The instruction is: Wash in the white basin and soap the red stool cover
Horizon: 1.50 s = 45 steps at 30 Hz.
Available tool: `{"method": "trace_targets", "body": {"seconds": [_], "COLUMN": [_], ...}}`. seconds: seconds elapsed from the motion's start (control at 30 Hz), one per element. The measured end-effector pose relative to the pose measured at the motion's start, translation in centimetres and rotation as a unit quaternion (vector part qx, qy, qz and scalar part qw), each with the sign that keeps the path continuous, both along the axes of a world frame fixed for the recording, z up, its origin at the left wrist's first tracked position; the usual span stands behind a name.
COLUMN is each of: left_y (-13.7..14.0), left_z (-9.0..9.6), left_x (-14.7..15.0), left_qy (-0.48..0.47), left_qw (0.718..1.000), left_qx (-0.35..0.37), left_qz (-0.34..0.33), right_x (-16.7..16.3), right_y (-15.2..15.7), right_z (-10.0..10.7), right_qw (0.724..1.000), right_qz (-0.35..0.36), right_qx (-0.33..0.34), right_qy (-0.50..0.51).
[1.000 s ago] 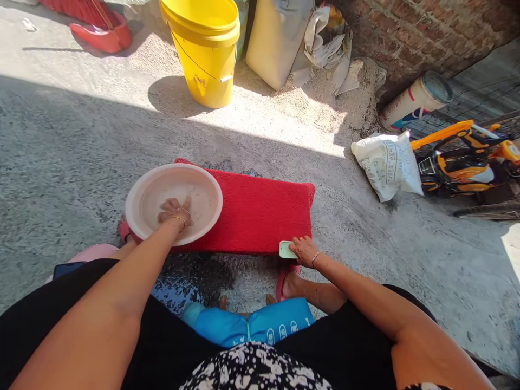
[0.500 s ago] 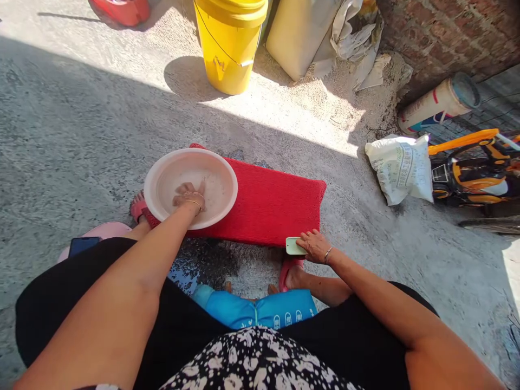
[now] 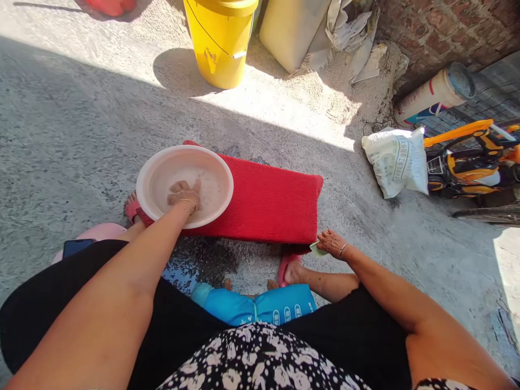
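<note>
A white plastic basin (image 3: 142, 187) stands on the left part of a bench covered in red cloth (image 3: 268, 200). Inside it my left hand (image 3: 184, 196) reaches down with fingers apart, holding nothing; the basin seems to hold shallow, clear water. Beyond the bench's near right corner, my right hand (image 3: 332, 242) has its fingers closed on a pale green, flat plastic piece (image 3: 318, 249) with rounded corners. Most of that piece is hidden by the hand and tilted away.
A yellow bucket (image 3: 221, 49) stands behind the bench. To the right lie a white printed sack (image 3: 396, 162) and an orange-black machine (image 3: 467, 168). A phone (image 3: 78, 247) rests on something pink by my left leg. Wet floor (image 3: 203, 265) shows under the bench.
My right hand has moved right, off the bench's near edge, carrying the green piece, which is now tilted. My left hand stays in the basin. The whole view has shifted slightly.
</note>
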<state>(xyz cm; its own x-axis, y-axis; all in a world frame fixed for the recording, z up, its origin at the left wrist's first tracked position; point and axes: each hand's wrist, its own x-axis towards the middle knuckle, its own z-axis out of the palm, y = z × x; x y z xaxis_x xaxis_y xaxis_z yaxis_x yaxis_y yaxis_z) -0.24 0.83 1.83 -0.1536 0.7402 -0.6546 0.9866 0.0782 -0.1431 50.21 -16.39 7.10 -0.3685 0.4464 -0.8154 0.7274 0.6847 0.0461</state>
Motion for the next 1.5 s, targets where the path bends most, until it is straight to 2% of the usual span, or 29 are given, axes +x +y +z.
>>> {"method": "trace_targets", "body": {"seconds": [0.13,0.23,0.37,0.5,0.6,0.7,0.77,0.83,0.97,1.03,1.13,1.27,1.33,1.4,1.5], "left_y": [0.2,0.1,0.0,0.1,0.2,0.2,0.1,0.1,0.1,0.2,0.3,0.2,0.2,0.2,0.4], "left_z": [0.2,0.5,0.3,-0.5,-1.1,-1.4,-1.3,-1.0,-0.7,-0.9,-1.2,-1.0,-0.7,-0.4,-0.2], "left_x": [0.5,0.7,0.7,0.5,0.4,0.3,0.3,0.3,0.4,0.4,0.3,0.3,0.4,0.5,0.5], "left_qy": [0.036,0.038,0.040,0.042,0.032,0.031,0.032,0.033,0.039,0.044,0.042,0.032,0.032,0.035,0.033], "left_qw": [0.999,0.999,0.999,0.999,0.999,0.999,0.999,0.999,0.999,0.999,0.999,0.999,0.999,0.999,0.999], "left_qx": [-0.007,-0.014,-0.016,-0.021,-0.023,-0.019,-0.018,-0.020,-0.020,-0.019,-0.017,-0.018,-0.017,-0.018,-0.022], "left_qz": [0.012,0.013,0.006,0.010,0.018,0.022,0.019,0.017,0.018,0.020,0.026,0.030,0.030,0.030,0.030], "right_x": [0.7,-2.4,-10.5,-20.1,-26.0,-29.3,-29.4,-27.5,-21.4,-19.7,-21.2,-26.8,-27.7,-25.9,-18.5], "right_y": [1.3,4.5,10.3,16.0,19.4,20.8,20.8,20.3,19.0,18.6,18.4,18.5,18.5,18.4,17.4], "right_z": [1.8,2.6,2.6,1.4,0.0,-1.5,-2.3,-2.5,-1.2,-0.4,-0.2,-1.7,-2.5,-2.8,-2.4], "right_qw": [0.976,0.966,0.967,0.952,0.943,0.946,0.952,0.959,0.957,0.950,0.946,0.949,0.953,0.958,0.964], "right_qz": [-0.152,-0.231,-0.231,-0.220,-0.232,-0.227,-0.219,-0.209,-0.220,-0.239,-0.243,-0.205,-0.188,-0.183,-0.187], "right_qx": [0.003,0.013,0.098,0.189,0.204,0.192,0.170,0.149,0.172,0.191,0.183,0.161,0.154,0.150,0.163], "right_qy": [-0.156,-0.112,0.035,0.092,0.122,0.131,0.128,0.121,0.075,0.066,0.109,0.175,0.178,0.160,0.097]}}
